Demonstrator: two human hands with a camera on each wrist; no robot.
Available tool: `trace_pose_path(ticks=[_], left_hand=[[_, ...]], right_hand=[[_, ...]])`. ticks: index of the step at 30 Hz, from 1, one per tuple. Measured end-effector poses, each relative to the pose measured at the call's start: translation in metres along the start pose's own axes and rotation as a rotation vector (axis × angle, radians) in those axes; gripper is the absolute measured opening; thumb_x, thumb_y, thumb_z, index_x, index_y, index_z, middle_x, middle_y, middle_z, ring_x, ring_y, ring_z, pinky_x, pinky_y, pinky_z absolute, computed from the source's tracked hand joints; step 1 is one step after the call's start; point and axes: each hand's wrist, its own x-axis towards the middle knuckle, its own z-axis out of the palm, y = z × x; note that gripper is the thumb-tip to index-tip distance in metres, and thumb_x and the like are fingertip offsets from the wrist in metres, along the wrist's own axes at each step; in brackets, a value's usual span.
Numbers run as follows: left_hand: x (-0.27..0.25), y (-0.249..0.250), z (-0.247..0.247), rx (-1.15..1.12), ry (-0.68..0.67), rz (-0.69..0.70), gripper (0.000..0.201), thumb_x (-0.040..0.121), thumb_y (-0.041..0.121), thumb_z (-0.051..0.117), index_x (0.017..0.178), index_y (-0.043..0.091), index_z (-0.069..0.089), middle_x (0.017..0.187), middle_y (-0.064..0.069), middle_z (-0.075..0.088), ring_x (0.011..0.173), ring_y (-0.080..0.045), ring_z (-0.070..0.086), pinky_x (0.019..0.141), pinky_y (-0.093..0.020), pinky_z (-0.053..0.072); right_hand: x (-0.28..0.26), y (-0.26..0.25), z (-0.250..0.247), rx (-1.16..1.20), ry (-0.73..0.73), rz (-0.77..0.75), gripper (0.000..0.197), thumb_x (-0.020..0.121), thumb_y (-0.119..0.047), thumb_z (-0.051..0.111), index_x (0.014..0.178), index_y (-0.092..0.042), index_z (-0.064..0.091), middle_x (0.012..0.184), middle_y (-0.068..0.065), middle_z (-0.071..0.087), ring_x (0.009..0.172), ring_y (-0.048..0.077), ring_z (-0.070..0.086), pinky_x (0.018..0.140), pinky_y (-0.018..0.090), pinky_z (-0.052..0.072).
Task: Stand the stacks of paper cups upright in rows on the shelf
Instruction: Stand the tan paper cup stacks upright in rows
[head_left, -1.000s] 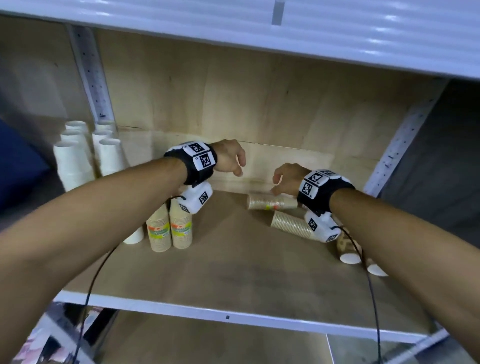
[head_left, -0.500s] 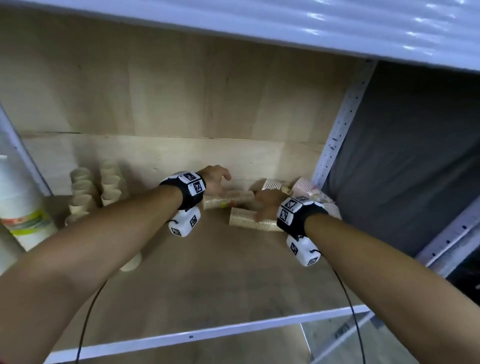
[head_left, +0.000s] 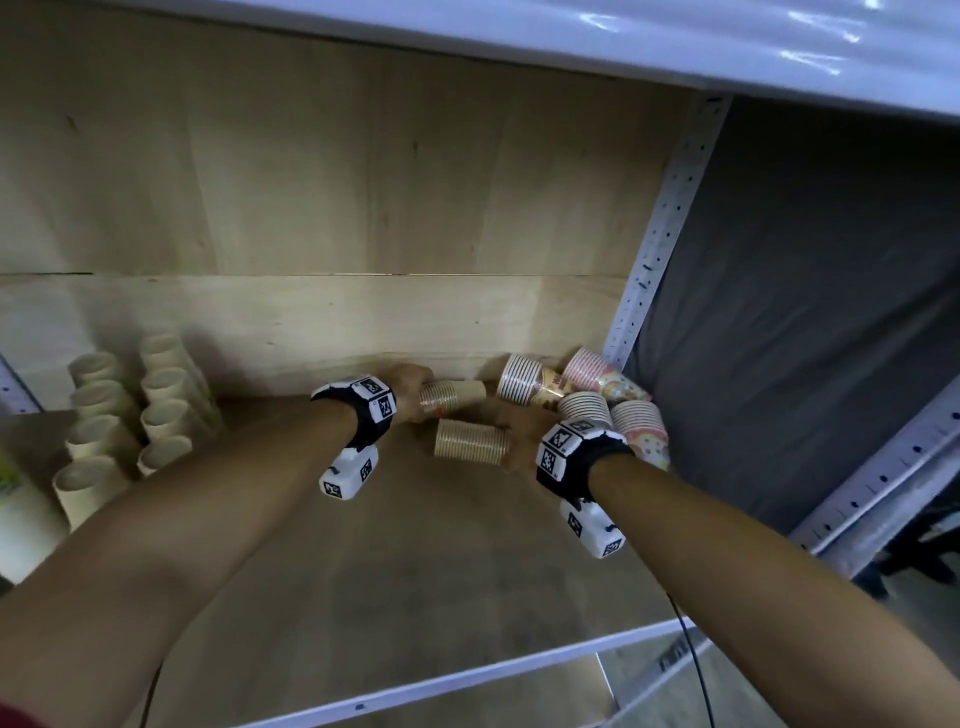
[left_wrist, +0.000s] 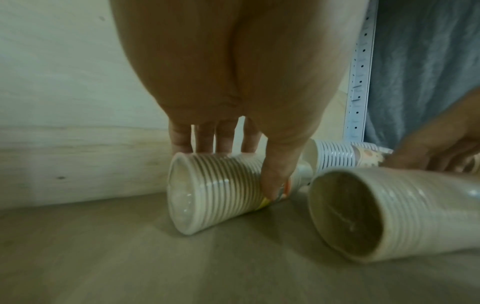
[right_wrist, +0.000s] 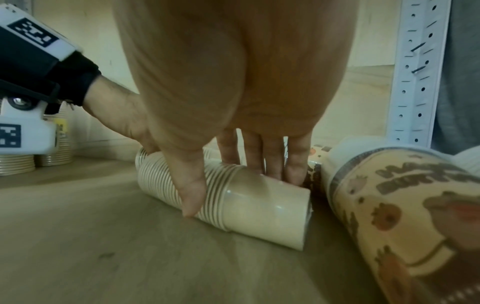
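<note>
Two tan stacks of paper cups lie on their sides on the wooden shelf (head_left: 415, 571). My left hand (head_left: 410, 389) grips the far stack (head_left: 457, 395), thumb in front and fingers behind it (left_wrist: 221, 185). My right hand (head_left: 519, 436) grips the near stack (head_left: 470, 440), thumb across its ribbed rims and fingers over the back (right_wrist: 246, 201). Several printed stacks (head_left: 587, 389) lie in a heap in the right rear corner; one brown printed stack (right_wrist: 402, 205) lies just right of my right hand.
Upright cream cup stacks (head_left: 130, 415) stand in two rows at the left rear of the shelf. A white perforated post (head_left: 660, 234) and grey cloth (head_left: 805, 312) bound the right side. A white shelf (head_left: 571, 36) hangs overhead.
Both hands reached further in and to the right. Each now grips a lying tan stack, where earlier they hovered above them. The view swung right, away from the upright stacks.
</note>
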Motion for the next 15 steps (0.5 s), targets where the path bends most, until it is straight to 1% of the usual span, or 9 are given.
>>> trace_pose_path(ticks=[2,3,6,9,10,11,13,14,15], left_hand=[[0.002,-0.002,0.006,0.011,-0.001,0.007,0.053,0.076,0.028,0.077,0.125,0.022,0.060,0.115,-0.004,0.067,0.101,-0.024,0.063,0.090,-0.035,0.051],[0.002,-0.002,0.007,0.009,-0.007,0.008,0.056,0.075,0.025,0.078,0.127,0.022,0.059,0.117,-0.004,0.066,0.102,-0.025,0.063,0.091,-0.035,0.051],[0.002,-0.001,0.007,0.010,-0.024,0.009,0.062,0.075,0.019,0.079,0.133,0.018,0.055,0.124,-0.007,0.063,0.109,-0.027,0.061,0.094,-0.035,0.049],[0.002,-0.002,0.006,0.021,-0.029,0.011,0.062,0.078,0.019,0.077,0.134,0.017,0.054,0.126,-0.007,0.061,0.111,-0.027,0.060,0.093,-0.032,0.047],[0.002,-0.002,0.006,0.031,-0.026,0.011,0.061,0.078,0.020,0.077,0.134,0.017,0.053,0.127,-0.007,0.061,0.112,-0.027,0.059,0.092,-0.032,0.046],[0.002,-0.003,0.007,0.034,-0.026,0.011,0.061,0.079,0.020,0.076,0.135,0.017,0.053,0.128,-0.008,0.061,0.112,-0.027,0.059,0.092,-0.032,0.046],[0.000,-0.001,0.007,0.035,-0.034,0.005,0.062,0.081,0.018,0.075,0.138,0.015,0.050,0.130,-0.008,0.059,0.114,-0.027,0.058,0.092,-0.032,0.046],[-0.002,-0.001,0.006,0.038,-0.045,0.000,0.064,0.082,0.016,0.074,0.139,0.016,0.048,0.130,-0.008,0.058,0.115,-0.027,0.058,0.091,-0.032,0.046],[-0.003,-0.001,0.005,0.032,-0.044,0.006,0.065,0.082,0.015,0.074,0.141,0.018,0.047,0.130,-0.008,0.058,0.114,-0.027,0.059,0.088,-0.032,0.047]], right_hand=[[-0.004,-0.002,0.002,-0.021,0.036,0.026,0.075,0.077,-0.021,0.077,0.144,-0.025,0.042,0.138,0.006,0.053,0.125,0.028,0.053,0.102,0.037,0.044],[-0.005,-0.001,0.003,-0.029,0.037,0.018,0.073,0.080,-0.019,0.076,0.145,-0.023,0.042,0.141,0.006,0.051,0.128,0.027,0.051,0.103,0.036,0.041],[-0.008,-0.001,0.004,-0.022,0.037,0.003,0.071,0.083,-0.014,0.074,0.146,-0.019,0.040,0.143,0.007,0.048,0.130,0.026,0.048,0.104,0.032,0.039],[-0.008,-0.004,0.003,-0.010,0.031,0.001,0.070,0.082,-0.016,0.075,0.145,-0.018,0.042,0.142,0.007,0.050,0.129,0.026,0.050,0.103,0.033,0.040],[-0.008,-0.003,0.003,-0.010,0.029,0.004,0.071,0.082,-0.016,0.075,0.144,-0.018,0.043,0.141,0.006,0.051,0.128,0.025,0.051,0.102,0.032,0.041],[-0.011,-0.004,0.001,-0.003,0.026,0.001,0.071,0.081,-0.015,0.075,0.144,-0.018,0.043,0.141,0.003,0.051,0.126,0.021,0.051,0.099,0.029,0.043],[-0.015,-0.003,-0.003,0.023,0.002,-0.019,0.073,0.082,-0.007,0.073,0.146,-0.017,0.039,0.134,-0.007,0.049,0.122,0.014,0.050,0.085,0.017,0.040],[-0.017,-0.004,-0.004,0.033,-0.006,-0.017,0.075,0.082,-0.005,0.071,0.148,-0.018,0.036,0.133,-0.005,0.050,0.121,0.015,0.050,0.081,0.015,0.037],[-0.020,-0.005,-0.005,0.036,-0.007,-0.021,0.077,0.082,-0.006,0.071,0.148,-0.020,0.035,0.133,-0.003,0.051,0.121,0.017,0.050,0.081,0.017,0.037]])
